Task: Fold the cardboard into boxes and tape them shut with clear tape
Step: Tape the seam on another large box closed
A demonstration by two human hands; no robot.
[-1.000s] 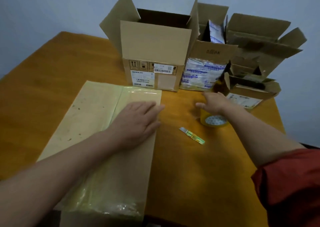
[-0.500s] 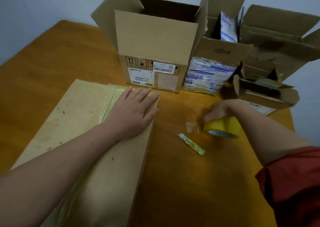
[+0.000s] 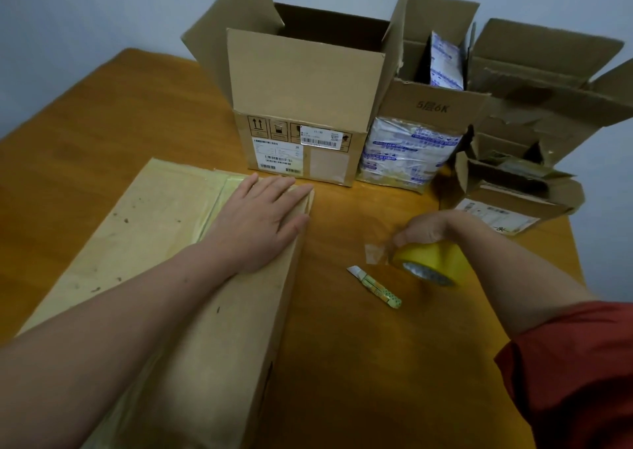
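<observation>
Cardboard [image 3: 219, 328] lies folded at the table's [image 3: 342, 363] left under the flat, spread left hand [image 3: 263, 222]; the right hand [image 3: 424, 231] grips the tape roll [image 3: 428, 261] nearby, so taping seems next, its loose end needing the seam

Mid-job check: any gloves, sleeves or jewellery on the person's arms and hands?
No gloves or rings show on the left hand or right hand. The left forearm is bare in view; a red sleeve covers the right upper arm.
</observation>
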